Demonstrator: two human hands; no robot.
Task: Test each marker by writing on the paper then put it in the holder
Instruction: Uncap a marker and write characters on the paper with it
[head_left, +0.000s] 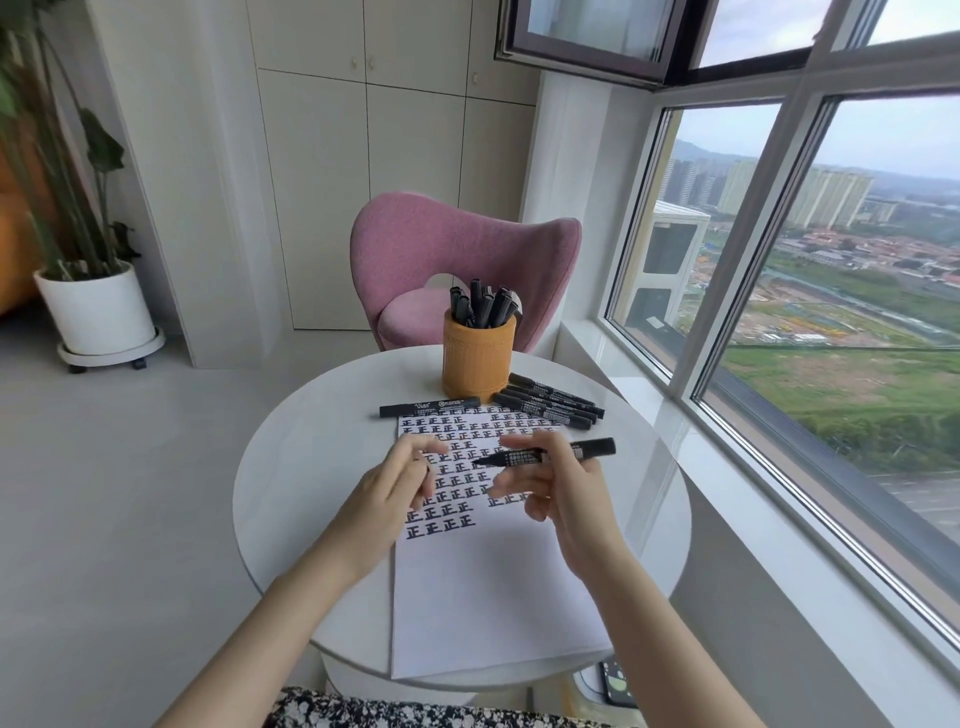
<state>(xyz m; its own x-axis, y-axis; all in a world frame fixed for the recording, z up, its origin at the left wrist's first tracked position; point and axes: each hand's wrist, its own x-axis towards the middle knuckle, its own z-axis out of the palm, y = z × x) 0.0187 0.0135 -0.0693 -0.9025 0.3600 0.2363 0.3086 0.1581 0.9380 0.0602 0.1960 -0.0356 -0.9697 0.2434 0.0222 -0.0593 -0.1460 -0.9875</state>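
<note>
Marker (545, 455) is being gripped in the right hand (566, 488) above the paper (483, 597), bare tip pointing left, thicker end sticking out right past the hand. Just beside the tip the left hand (400, 480) is hovering, fingers loosely spread and blurred, holding nothing I can make out. The paper is lying on the round white table (291, 493), upper half carrying rows of dark 正 marks (441, 522), lower half blank. Just beyond the paper the orange holder (478, 358) is standing with a bunch of black markers (483, 304) sticking up out of it. One capped marker (428, 408) is lying along the paper's top-left edge; a small group of markers (550, 404) is lying side by side right of the holder's base. Behind the table a pink chair (457, 249) is sitting, with a potted plant (96, 306) standing far left and a window (831, 260) running along the right.
</note>
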